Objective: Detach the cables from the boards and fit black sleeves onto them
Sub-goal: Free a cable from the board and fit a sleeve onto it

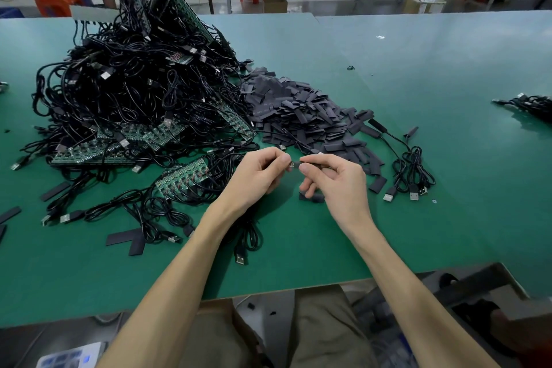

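Forearms stretched over table (298, 263) edge, meeting just short of sleeve pile (298, 116). Risks snagging sleeve (312, 160) mouth on cable end (294, 164) if pushed askew, or dropping it from so light a pinch. Left hand (260, 176) curled, thumb and forefinger pinching cable end; right hand (337, 182) likewise pinching sleeve, other fingers tucked. Both held just above table, ends almost touching.

Cable and board heap (134, 92) crowding left of the left hand (257, 176), sleeve pile (298, 110) just ahead, coiled cables (412, 170) near the right hand (340, 185), bare counter (454, 75) farther right.
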`<state>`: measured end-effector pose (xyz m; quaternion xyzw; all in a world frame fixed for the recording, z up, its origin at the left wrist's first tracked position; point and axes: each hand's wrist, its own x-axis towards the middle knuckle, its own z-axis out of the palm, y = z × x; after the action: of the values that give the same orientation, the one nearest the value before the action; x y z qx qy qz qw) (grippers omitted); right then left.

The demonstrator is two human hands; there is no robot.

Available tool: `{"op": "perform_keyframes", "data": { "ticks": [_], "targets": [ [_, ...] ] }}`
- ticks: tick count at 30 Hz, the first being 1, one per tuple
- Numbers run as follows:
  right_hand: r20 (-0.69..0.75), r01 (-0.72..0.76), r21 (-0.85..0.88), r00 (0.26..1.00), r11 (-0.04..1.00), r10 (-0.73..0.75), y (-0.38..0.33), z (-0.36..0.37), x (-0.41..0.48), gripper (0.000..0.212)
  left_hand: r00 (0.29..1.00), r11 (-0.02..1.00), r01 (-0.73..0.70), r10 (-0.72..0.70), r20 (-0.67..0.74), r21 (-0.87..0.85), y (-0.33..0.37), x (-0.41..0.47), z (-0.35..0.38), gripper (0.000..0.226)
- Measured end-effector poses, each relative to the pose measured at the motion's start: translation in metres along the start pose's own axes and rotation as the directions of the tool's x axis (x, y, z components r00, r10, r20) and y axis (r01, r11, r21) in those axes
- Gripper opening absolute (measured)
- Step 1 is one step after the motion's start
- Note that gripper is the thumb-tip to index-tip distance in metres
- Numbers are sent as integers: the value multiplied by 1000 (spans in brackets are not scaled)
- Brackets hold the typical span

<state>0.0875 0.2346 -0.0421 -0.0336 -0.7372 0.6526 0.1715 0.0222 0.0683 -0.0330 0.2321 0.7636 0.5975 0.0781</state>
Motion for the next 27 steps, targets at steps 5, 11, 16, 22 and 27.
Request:
{"op": "perform_keyframes", "data": {
  "ticks": [5,11,16,22,27],
  "targets": [
    [-33,0,11,999,1000,0,2,0,2,8,997,999,-37,38,-60,15,-5,2,0,20],
    [-35,6,6,999,1000,-6,4,0,2,6,998,996,-57,54,-45,-67,-4,1,0,18],
    [-54,10,19,999,1000,-8,5,-2,2,5,998,989,-55,50,-39,-137,-2,0,-1,13],
    [-14,-8,71,1000,997,9,4,-3,2,6,997,989,-58,51,-50,-136,-2,0,-3,14],
    [-6,-4,56,1000,998,4,3,-2,1,4,997,990,-69,64,-41,-119,-1,0,-1,16]
  ]
}}
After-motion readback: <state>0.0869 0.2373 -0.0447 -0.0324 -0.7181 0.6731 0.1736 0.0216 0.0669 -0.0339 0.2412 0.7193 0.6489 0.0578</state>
